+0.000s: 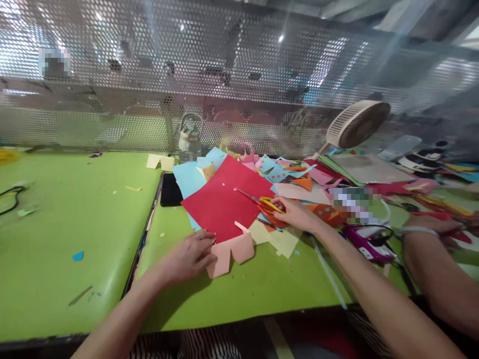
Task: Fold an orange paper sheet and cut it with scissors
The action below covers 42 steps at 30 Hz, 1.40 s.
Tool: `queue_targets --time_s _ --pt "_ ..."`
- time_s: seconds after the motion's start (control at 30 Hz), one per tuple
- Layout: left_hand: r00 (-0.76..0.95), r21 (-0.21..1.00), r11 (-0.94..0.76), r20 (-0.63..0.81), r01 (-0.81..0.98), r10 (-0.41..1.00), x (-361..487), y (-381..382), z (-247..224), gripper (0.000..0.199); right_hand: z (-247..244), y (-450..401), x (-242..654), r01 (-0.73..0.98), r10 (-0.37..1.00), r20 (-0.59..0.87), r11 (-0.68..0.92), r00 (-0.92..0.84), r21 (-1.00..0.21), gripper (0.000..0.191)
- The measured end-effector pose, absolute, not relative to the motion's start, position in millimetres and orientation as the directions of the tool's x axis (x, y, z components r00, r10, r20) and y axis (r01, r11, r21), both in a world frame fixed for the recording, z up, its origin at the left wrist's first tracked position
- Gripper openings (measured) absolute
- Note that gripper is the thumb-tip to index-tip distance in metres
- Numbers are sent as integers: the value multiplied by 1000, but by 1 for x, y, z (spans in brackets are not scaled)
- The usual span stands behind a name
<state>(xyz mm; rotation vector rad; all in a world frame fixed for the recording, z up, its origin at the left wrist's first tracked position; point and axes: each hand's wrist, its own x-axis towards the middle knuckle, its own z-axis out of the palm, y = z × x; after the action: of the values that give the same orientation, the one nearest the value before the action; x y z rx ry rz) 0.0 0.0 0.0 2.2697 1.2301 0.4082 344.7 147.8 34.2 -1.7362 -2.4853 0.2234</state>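
My right hand (291, 212) is closed around the handles of a pair of scissors (267, 202), which look yellow and orange. The blades point left over a large red sheet of paper (220, 199). Beside the sheet's lower corner, my left hand (194, 255) lies with its fingers stretched out and the thumb apart. Its fingertips touch the left edge of a notched pink paper piece (220, 259). That piece rests at the red sheet's lower edge. Pale yellow paper (284, 240) and blue paper (185, 178) show around the red sheet.
A black phone (170, 190) and a water bottle (189, 139) stand left of the paper pile. A fan (357, 123) is at the back right, before a perforated metal partition (130, 75). A purple power strip (368, 244) lies near another person's arm (437, 269) at right.
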Motion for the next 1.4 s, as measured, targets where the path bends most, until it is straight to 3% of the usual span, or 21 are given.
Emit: queue_targets --time_s 0.33,0.47,0.63,0.87,1.13,1.4 --pt "534 583 -435 2 686 845 -2 0 3 33 30 180 278 793 824 82 562 -560 -232 30" --pt "534 583 -436 3 686 845 -1 0 3 33 35 177 274 771 805 123 591 -580 -238 20" --pt "530 594 -443 32 672 847 0 -3 5 34 46 134 309 823 853 135 521 -504 -224 20" --pt "523 611 -428 28 665 852 -14 -19 28 25 22 88 333 880 900 112 436 -422 -191 17" --pt "342 663 -310 86 681 936 -31 -40 11 26 17 85 315 863 892 138 451 -430 -226 13" --pt "234 748 -123 -44 652 971 -40 -55 11 31 19 62 333 910 950 175 299 -257 -286 19"
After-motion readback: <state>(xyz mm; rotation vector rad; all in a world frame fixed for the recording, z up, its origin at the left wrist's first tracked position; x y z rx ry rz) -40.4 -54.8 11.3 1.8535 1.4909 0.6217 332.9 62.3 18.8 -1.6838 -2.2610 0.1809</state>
